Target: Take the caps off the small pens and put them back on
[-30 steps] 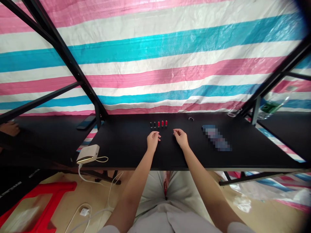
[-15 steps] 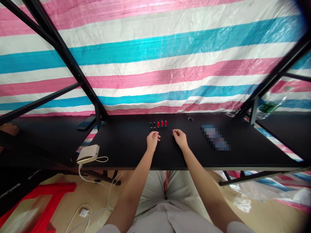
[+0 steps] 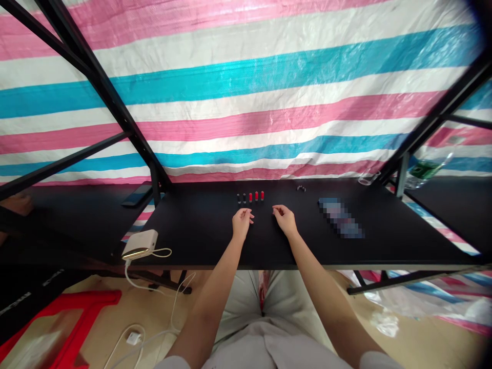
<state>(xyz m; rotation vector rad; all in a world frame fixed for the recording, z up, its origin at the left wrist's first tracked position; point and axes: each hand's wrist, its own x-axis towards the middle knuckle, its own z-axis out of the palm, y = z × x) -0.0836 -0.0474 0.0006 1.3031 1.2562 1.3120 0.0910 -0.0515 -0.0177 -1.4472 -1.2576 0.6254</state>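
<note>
Nothing on the worktop (image 3: 200,220) has visibly moved, and from the head view the left hand (image 3: 242,224) and right hand (image 3: 285,219) sit loosely curled, any hold impossible to tell, nearer than the two black cylinders (image 3: 244,198) and three red cylinders (image 3: 257,196), seemingly paused, a pickup calling for a short forward reach and fine pinch.

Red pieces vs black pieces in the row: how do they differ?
Count: three red pieces, two black pieces.
Place: black pieces form the row's left end, red pieces its right.
Contrast: red pieces stand out against the table; black pieces nearly blend in.
Shared: similar small, slim shape, and one row.
</note>
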